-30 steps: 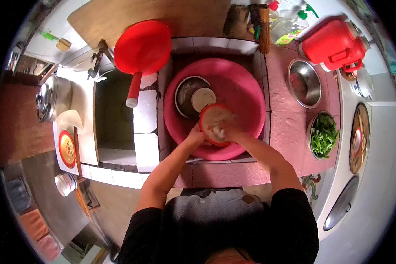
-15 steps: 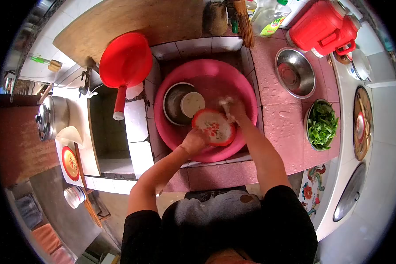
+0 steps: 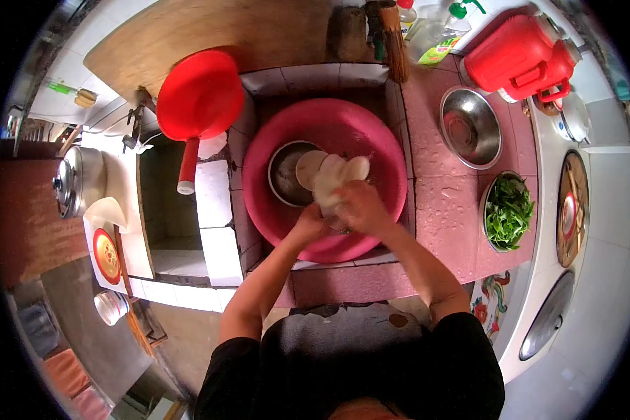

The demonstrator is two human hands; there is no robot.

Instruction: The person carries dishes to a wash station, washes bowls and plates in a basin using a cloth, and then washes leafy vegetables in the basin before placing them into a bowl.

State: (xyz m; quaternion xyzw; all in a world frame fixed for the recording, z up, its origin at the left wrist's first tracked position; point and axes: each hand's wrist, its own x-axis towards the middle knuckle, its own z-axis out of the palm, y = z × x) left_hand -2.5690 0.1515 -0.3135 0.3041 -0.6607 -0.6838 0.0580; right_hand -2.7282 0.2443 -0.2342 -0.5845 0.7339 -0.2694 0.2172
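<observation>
Head view showed a pink basin (image 3: 393,178) containing a metal bowl (image 3: 284,176); over the basin, the right hand (image 3: 362,208) gripped blurred pale ware (image 3: 327,183), the left hand's (image 3: 313,224) hold unclear. Probably light, stiff, slippery, it suited an edge grip.

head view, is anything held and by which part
A pale, rounded item of unclear material seems held near its lower edge by the right grip; what the left grip holds cannot be told.
</observation>
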